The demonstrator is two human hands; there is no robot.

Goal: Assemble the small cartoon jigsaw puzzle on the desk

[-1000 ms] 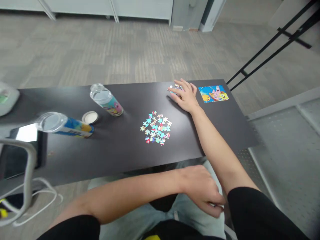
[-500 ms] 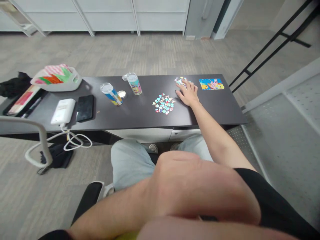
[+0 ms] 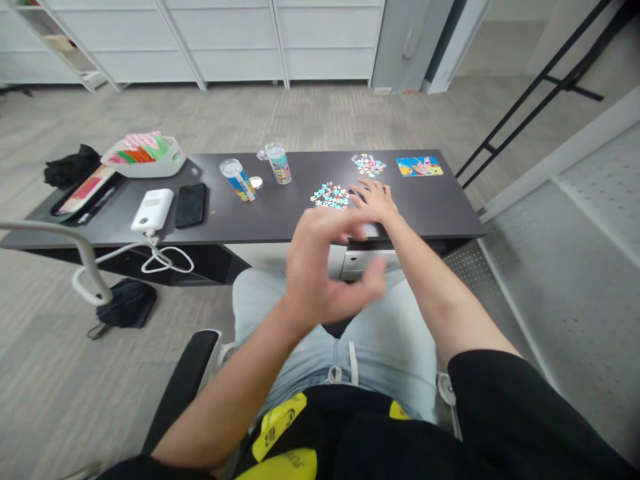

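Observation:
Raised above my lap, my left hand (image 3: 333,267) is open, thumb and fingers apart with nothing between them. It overlaps the near edge of a pile of jigsaw pieces (image 3: 330,195). My right hand (image 3: 375,199) rests on or just over the dark table (image 3: 280,223), fingers spread, just right of that pile. Beyond its fingertips lies a second, smaller pile of jigsaw pieces (image 3: 369,165). A blue picture card (image 3: 419,167) with yellow and pink figures lies at the far right.
Two cartoon-printed tubes (image 3: 279,163) stand left of the pieces, a round lid (image 3: 256,182) between them. Farther left are a black phone (image 3: 191,205), a white power bank (image 3: 153,210) with a cable, a white basket (image 3: 173,160) and a tray (image 3: 63,212).
My left hand has swung away from close to the camera and now reaches forward, open. My right hand has drawn back toward me, off the far pile of pieces.

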